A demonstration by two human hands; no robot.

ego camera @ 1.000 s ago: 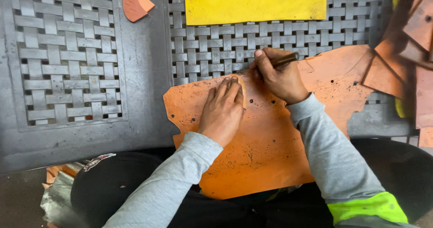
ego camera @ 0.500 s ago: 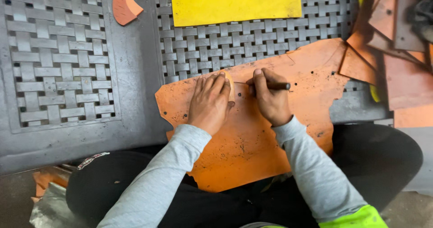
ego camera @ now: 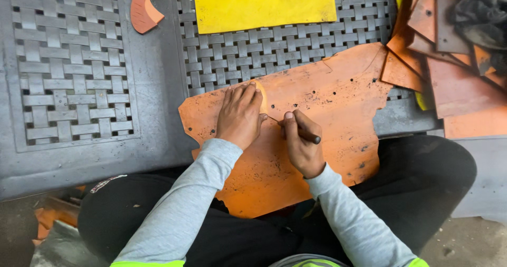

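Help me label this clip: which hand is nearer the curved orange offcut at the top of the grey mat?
Left. The left hand lies flat on the orange sheet, below the curved offcut; the right hand, gripping a pen-like tool, sits farther right and lower.

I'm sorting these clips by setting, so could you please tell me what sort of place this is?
Probably a small leather or sheet-cutting workshop. The left hand presses a pale template on a large orange sheet while the right hand traces with a pen-like tool; orange offcuts pile nearby.

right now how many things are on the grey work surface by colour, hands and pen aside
large orange sheet under both hands: 1
small orange curved offcut: 1
yellow sheet: 1
pile of orange pieces: 1 pile, pieces overlap too much to count
total: 4
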